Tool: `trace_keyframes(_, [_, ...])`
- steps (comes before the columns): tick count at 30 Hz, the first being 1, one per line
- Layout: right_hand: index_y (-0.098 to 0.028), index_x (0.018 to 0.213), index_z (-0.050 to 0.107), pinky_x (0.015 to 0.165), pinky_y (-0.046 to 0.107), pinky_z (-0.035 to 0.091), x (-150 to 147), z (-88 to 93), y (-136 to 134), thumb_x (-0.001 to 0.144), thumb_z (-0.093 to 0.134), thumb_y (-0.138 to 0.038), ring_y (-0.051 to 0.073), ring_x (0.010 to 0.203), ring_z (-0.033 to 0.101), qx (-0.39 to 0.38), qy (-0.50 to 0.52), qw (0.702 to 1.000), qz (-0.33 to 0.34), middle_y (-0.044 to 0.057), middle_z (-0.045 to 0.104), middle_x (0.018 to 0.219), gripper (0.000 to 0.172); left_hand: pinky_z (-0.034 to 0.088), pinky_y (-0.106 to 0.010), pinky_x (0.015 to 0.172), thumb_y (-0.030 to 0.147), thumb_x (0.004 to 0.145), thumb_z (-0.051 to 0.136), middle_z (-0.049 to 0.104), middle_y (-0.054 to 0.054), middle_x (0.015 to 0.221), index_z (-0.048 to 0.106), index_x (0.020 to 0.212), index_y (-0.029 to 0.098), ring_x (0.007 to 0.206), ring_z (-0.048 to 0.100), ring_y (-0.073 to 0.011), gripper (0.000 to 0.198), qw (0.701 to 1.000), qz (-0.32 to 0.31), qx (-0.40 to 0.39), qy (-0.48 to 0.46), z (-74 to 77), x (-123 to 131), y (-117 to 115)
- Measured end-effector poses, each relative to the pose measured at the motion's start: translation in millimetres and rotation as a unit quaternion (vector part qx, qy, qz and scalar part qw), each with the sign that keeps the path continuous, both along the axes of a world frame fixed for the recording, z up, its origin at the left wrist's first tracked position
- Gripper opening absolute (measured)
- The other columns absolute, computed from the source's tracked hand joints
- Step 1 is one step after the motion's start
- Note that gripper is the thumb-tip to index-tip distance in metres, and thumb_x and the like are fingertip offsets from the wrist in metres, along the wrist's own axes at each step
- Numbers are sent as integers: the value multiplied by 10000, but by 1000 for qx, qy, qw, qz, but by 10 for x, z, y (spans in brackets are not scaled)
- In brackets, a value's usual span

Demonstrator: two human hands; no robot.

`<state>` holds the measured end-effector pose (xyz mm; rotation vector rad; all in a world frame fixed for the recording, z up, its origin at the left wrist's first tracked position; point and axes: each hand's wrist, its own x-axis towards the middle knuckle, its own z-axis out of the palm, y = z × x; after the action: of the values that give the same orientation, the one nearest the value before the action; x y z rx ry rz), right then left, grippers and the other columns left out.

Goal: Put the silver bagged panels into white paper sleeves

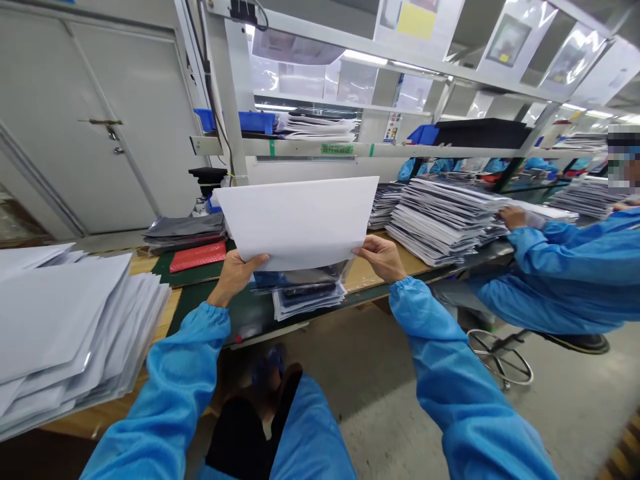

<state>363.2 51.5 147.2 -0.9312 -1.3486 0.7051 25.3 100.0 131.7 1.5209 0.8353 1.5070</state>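
Observation:
I hold a large white sheet [300, 220] up in front of me, above the green belt [210, 303]. My left hand [235, 275] grips its lower left corner, thumb on the front. At the lower right edge my right hand [383, 257] pinches the sheet the same way. Under the sheet lies a small pile of clear-wrapped dark items [305, 293] on the bench. Both my sleeves are blue.
A big slanted stack of white sheets [65, 333] lies at my left. Grey bags and a red pad [197, 256] sit behind the belt. A tall stack of packs [445, 217] stands at right, where a person in blue [565, 267] sits on a stool with a hand on it.

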Motion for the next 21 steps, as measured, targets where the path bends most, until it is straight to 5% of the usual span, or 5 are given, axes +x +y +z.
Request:
trace_keyframes(4, [-204, 814, 740, 808, 417, 581, 36, -99, 33, 569, 895, -456, 251, 760, 723, -14, -18, 1000, 17, 31, 766, 749, 383, 568, -410, 803, 575, 502, 877, 762, -107, 879, 772, 827, 131, 837, 685, -269, 560, 1000, -6, -14, 13, -110, 15, -6])
trace_keyframes(12, [-194, 724, 757, 878, 445, 546, 30, -605, 146, 588, 831, -487, 268, 791, 722, -105, -124, 985, 62, 27, 766, 723, 331, 528, -426, 911, 613, 504, 852, 752, -133, 999, 747, 939, 102, 923, 677, -277, 679, 994, -29, -90, 52, -665, 46, 28])
trace_keyframes(16, [-188, 747, 762, 887, 450, 541, 25, -558, 136, 581, 846, -455, 267, 809, 718, -115, -141, 981, 72, 38, 772, 775, 325, 527, -419, 911, 617, 506, 849, 751, -130, 1001, 745, 946, 103, 937, 676, -281, 684, 994, -32, -93, 53, -660, 39, 47])
trace_keyframes(21, [-206, 866, 752, 871, 422, 552, 33, -271, 106, 593, 875, -422, 250, 853, 709, -45, -26, 998, 44, 40, 774, 857, 369, 551, -378, 818, 610, 496, 856, 755, -107, 891, 761, 848, 119, 871, 679, -269, 611, 994, -31, -85, 60, -460, 36, 51])
